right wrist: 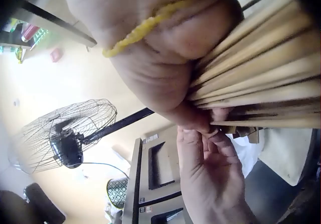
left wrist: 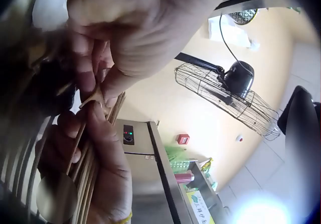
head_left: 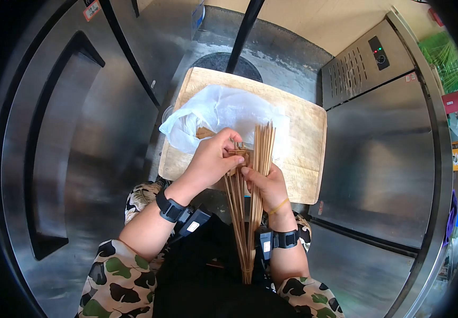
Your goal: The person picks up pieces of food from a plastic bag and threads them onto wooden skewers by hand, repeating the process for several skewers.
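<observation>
A bundle of thin wooden sticks [head_left: 263, 151] stands upright in the right hand [head_left: 269, 186], its lower ends gathered near the lap. More sticks splay out to the left of that bundle. The left hand [head_left: 213, 159] pinches a small brown piece [left wrist: 95, 97] between thumb and fingers at the sticks, close against the right thumb. In the right wrist view the right hand [right wrist: 155, 58] curls round the sticks [right wrist: 261, 68], and the left fingertips meet it. What the small piece is, I cannot tell.
A translucent plastic bag [head_left: 213, 108] with brown pieces inside lies on a wooden board [head_left: 306, 159]. Steel cabinets [head_left: 377, 159] stand on both sides. A black pole rises behind the board, and a wire fan [left wrist: 225, 93] hangs by the wall.
</observation>
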The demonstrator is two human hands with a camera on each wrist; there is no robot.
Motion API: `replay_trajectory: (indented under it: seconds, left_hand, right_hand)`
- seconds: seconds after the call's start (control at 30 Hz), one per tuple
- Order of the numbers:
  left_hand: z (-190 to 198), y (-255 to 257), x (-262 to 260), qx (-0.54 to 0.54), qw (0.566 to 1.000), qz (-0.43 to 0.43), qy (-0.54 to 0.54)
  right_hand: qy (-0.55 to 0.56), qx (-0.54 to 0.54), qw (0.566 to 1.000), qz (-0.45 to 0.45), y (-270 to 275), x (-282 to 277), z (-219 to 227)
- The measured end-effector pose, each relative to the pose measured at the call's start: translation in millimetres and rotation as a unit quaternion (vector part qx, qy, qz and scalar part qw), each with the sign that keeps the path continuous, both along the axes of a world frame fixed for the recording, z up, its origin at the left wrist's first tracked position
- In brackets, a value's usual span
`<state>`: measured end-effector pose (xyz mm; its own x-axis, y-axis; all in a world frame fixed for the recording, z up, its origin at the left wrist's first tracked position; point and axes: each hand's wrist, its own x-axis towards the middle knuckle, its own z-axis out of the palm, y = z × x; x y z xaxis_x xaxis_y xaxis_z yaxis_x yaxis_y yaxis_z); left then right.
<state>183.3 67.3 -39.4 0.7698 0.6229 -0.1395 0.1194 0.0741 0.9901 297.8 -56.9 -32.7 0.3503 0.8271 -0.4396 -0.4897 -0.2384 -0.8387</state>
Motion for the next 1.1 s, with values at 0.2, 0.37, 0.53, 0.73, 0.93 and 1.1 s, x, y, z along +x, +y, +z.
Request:
replay_trajectory:
  seconds: [0.2,0.37,0.53,0.73,0.93,1.1]
  left_hand:
    - [-4.9,11.4,1.8,0.133,0.990,-0.024,0.047]
    - [-0.2,43.7,-3.9,0.022,0.994,0.106,0.021]
    - [-27.1,60.6,-17.0,0.306,0.927,0.050,0.210]
    - [-35.8,54.4,-8.8,0.449,0.830,0.011,0.331]
    - [-26.3,46.5,-4.0,0.328,0.878,0.034,0.347]
    - [-12.8,52.4,-6.5,0.343,0.885,0.034,0.314]
  right_hand:
    - [0.159,0.153,0.972,0.086,-5.4,8.0,6.3]
    - [0.182,0.091,0.975,0.089,1.6,2.5,0.8]
    - [0.158,0.083,0.980,0.082,1.2,0.7,2.5]
    - [0.149,0.118,0.978,0.083,-0.6,0.9,0.1]
    - [0.099,0.110,0.985,0.084,-1.1,3.3,1.2]
    - [0.086,0.084,0.990,0.077,-2.4,4.0,-2.4]
